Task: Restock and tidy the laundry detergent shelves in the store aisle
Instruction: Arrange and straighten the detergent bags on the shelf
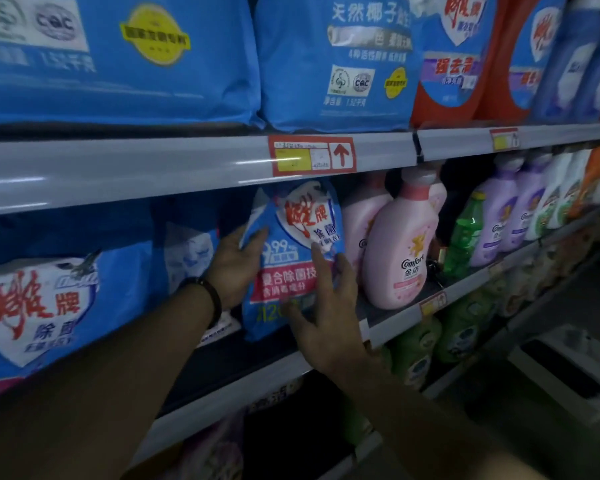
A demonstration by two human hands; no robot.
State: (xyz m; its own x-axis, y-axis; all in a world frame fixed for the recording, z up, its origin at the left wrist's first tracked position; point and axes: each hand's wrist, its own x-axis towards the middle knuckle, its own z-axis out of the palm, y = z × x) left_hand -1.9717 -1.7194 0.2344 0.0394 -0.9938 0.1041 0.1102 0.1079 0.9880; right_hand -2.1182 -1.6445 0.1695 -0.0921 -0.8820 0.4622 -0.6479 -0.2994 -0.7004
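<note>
From the head view, the detergent bag [291,244] stands upright on the middle shelf [392,325], near its front edge. It sits between a row of larger blue bags [39,306] on one side and a pink bottle [399,244] on the other, just beside the bottle but not clearly touching it.

The left hand [234,268] takes the bag's left edge, with the thumb lying over the front; the fingers behind are hidden, so this reads as a pinch on the edge. The right hand [326,313] is flat with its fingers straight and spread, the fingertips [317,256] pressing on the printed front — steadying rather than gripping.

The bag looks like soft, glossy plastic film filled with powder. It is probably fairly heavy for its size, it slumps, and it is slick under flat fingers. The crimped top seam looks like a weak place to pull. Better holds are likely the two side edges or a palm under the base — squeezing the middle would only dent it. Set upright, it may lean unless a neighbour props it.
</note>
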